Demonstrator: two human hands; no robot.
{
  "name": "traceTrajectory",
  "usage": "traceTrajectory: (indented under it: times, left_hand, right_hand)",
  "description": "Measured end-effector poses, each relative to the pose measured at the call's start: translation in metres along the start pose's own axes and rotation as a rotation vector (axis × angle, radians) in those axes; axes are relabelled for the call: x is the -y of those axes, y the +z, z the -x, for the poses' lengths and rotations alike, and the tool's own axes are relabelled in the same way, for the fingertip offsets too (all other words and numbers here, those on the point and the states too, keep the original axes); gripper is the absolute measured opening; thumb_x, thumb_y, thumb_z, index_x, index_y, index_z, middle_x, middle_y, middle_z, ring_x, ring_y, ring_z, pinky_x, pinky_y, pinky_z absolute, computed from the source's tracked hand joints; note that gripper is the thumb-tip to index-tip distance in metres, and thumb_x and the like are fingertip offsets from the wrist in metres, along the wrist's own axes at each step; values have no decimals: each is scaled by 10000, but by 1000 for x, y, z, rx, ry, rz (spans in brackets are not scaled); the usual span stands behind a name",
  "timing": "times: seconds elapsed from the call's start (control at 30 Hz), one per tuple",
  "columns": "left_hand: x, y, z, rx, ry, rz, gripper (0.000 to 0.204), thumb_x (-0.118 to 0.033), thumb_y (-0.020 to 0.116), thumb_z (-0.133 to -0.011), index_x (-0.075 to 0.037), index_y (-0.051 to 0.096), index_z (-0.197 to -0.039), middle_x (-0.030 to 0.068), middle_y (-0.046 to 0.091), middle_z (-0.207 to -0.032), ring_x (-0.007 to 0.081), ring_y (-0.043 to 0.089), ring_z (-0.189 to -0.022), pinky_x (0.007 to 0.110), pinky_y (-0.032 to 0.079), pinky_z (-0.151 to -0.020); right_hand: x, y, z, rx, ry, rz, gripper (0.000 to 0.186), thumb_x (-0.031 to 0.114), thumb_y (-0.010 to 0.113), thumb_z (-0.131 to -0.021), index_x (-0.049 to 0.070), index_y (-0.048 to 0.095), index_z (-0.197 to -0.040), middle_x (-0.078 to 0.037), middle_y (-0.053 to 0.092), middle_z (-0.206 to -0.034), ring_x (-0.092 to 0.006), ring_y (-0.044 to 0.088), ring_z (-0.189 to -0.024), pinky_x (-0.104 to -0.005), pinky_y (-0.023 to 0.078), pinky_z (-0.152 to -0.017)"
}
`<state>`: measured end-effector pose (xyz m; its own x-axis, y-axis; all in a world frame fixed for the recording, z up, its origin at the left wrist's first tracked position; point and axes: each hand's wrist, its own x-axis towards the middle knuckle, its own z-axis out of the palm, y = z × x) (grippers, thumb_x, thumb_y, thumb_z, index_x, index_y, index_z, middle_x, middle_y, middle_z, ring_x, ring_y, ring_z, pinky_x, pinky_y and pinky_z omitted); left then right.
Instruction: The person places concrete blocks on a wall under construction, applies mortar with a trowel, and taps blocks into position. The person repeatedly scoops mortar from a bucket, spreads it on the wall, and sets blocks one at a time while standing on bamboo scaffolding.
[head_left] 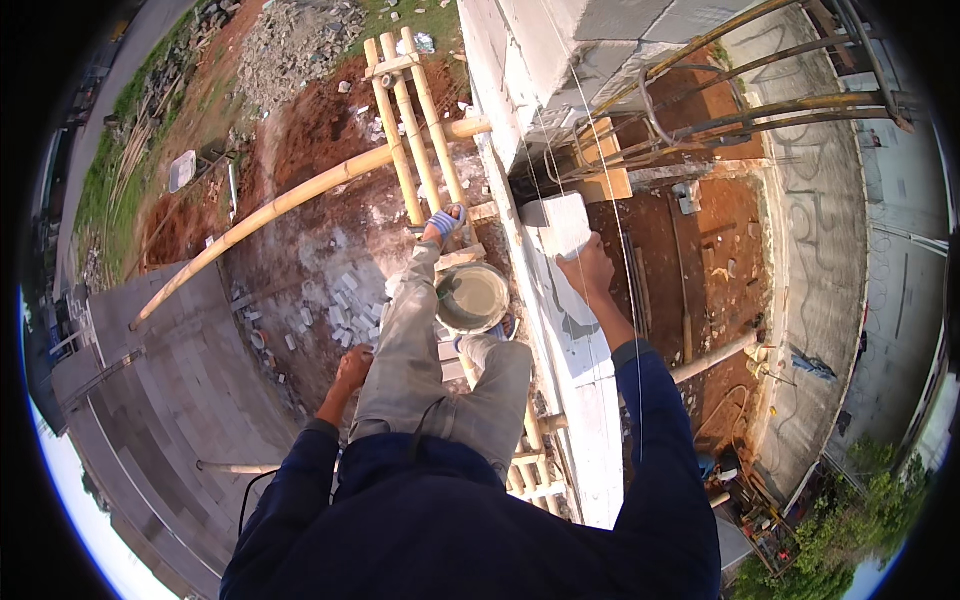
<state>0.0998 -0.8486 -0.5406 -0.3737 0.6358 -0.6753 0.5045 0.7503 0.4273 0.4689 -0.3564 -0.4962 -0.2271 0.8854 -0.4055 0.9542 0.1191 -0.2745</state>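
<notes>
My right hand (592,270) grips a white block (553,220) on the top of a narrow white wall (585,400), with grey mortar on the wall just below it. Thin lines run down along the wall beside the hand. My left hand (352,368) is closed beside my left thigh; whatever it might hold is hidden. A round bucket of grey mortar (470,295) stands between my legs, left of the wall. My sandalled feet rest on bamboo scaffolding (410,130), far above the ground.
A long bamboo pole (250,230) crosses at left over dirt and scattered white blocks (350,310). A taller block wall (530,60) and bent rebar (760,115) are at upper right. A sunken dirt area (710,260) drops right of the wall. A grey sheet roof (160,380) lies lower left.
</notes>
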Motion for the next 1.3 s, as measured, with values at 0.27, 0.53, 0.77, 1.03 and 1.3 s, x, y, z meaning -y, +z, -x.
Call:
traceTrajectory:
  times: [0.27, 0.53, 0.77, 1.03, 1.3]
  left_hand:
    - [12, 7, 13, -31, -54, 54, 390, -350, 666, -986, -77, 718, -1259, 216, 767, -1171, 405, 727, -1131, 480, 567, -958]
    - [-2, 7, 7, -14, -29, 75, 367, -349, 666, -997, -80, 720, -1241, 208, 769, -1174, 400, 730, -1131, 476, 570, -943]
    - [-12, -10, 9, -27, 4, 49, 360, -334, 647, -1004, -87, 699, -1261, 219, 768, -1150, 408, 731, -1113, 477, 577, -925]
    - [-27, -25, -2, 31, -3, -7, 376, -297, 645, -994, -78, 672, -1300, 230, 766, -1138, 421, 729, -1114, 505, 576, -933]
    - [-29, -24, -1, 28, -16, 40, 373, -270, 673, -990, -72, 668, -1306, 219, 768, -1167, 414, 738, -1103, 496, 590, -923]
  right_hand:
    - [9, 10, -7, 9, -12, -26, 813, 421, 927, -743, -4, 482, -1275, -271, 690, -1230, -501, 724, -1038, -569, 606, -883]
    - [11, 7, -11, 2, 24, -5, 779, 423, 925, -752, 5, 468, -1224, -267, 683, -1217, -509, 721, -1028, -581, 611, -865]
    - [12, 11, -8, 5, 28, -3, 756, 427, 915, -772, 10, 455, -1205, -286, 670, -1206, -529, 717, -1004, -593, 610, -851]
    - [6, 12, -8, 14, 5, -26, 766, 423, 916, -769, 21, 446, -1220, -291, 670, -1206, -534, 717, -1008, -602, 609, -846]
    - [3, 12, -5, 13, 6, -23, 786, 418, 923, -752, 20, 453, -1241, -284, 672, -1220, -529, 720, -1008, -596, 610, -850]
